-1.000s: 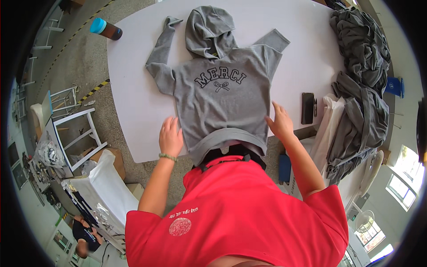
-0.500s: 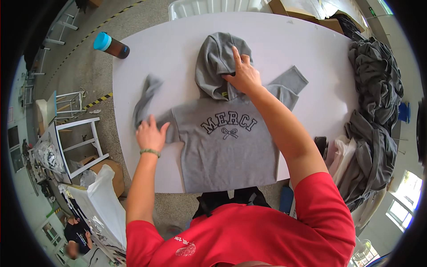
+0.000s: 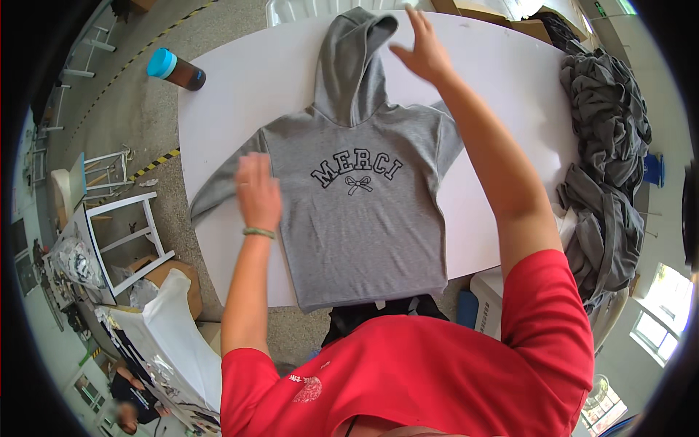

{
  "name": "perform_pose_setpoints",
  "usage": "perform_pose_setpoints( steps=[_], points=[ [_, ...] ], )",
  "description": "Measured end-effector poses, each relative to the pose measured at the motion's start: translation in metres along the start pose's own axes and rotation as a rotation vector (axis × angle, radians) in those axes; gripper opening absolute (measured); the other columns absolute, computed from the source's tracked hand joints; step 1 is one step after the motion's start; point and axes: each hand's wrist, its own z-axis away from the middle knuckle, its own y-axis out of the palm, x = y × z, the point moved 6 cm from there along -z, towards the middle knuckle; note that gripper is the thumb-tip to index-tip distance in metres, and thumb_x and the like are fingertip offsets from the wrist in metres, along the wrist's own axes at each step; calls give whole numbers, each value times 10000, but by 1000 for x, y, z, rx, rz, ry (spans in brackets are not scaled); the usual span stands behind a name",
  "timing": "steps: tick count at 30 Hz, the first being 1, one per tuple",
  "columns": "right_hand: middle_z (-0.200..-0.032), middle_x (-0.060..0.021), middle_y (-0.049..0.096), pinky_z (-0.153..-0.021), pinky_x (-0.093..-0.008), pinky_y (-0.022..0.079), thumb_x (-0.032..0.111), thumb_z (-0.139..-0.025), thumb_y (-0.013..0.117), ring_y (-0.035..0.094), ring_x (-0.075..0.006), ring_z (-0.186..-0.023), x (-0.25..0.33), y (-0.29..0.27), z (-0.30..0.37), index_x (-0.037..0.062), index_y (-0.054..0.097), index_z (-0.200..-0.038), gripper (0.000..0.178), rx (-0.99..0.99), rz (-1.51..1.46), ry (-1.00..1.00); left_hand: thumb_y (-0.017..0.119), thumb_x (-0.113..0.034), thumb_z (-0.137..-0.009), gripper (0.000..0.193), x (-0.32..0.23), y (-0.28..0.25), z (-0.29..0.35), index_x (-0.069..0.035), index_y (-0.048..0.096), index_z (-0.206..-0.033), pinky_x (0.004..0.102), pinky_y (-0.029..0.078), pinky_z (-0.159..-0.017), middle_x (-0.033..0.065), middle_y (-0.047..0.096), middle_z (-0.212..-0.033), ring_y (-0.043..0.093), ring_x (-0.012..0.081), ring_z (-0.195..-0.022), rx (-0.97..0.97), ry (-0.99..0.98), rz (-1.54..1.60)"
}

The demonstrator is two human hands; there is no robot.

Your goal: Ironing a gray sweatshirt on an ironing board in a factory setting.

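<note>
A grey hooded sweatshirt [image 3: 364, 240] lies front up on the white table, with dark outlined lettering and a small bow on its chest. Its hood [image 3: 346, 65] is stretched toward the far edge, and both sleeves spread outward. My left hand [image 3: 258, 191], slightly blurred, is over the seam between the left sleeve and the body, fingers extended and holding nothing. Beside the hood's right edge, my right hand [image 3: 424, 52] is raised with fingers stretched and thumb apart, empty. My right forearm covers part of the right sleeve.
A bottle with a blue lid [image 3: 176, 69] lies at the table's [image 3: 226, 95] far left. Grey garments are heaped [image 3: 608, 124] along the right side. A white bin [image 3: 306, 9] and cardboard boxes [image 3: 502, 22] stand beyond the far edge. A person [image 3: 135, 393] is at the lower left.
The hood has unfolded and stretched away from me. The left sleeve now lies flat and outspread. My right hand has left the hood and moved farther away; my left hand has shifted inward.
</note>
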Motion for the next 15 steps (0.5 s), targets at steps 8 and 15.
perform_pose_setpoints(
  steps=[8,15],
  points=[
    [-1732,-180,184,-1237,-628,254,510,-846,796,183,-449,-1583,-2,-28,293,249,297,-1656,986,710,287,167,776,-568,-839,983,-56,43,22,-235,331,-1649,679,203,-1213,165,222,-1727,186,419,-1586,333,66,-17],
    [-1731,-174,186,-1219,-631,276,510,-838,788,199,-418,-1583,-30,-39,270,208,327,-1638,971,599,288,272,739,-562,-881,941,-65,55,-24,-232,318,-1655,649,215,-1227,159,231,-1725,191,406,-1589,457,14,-85]
  ],
)
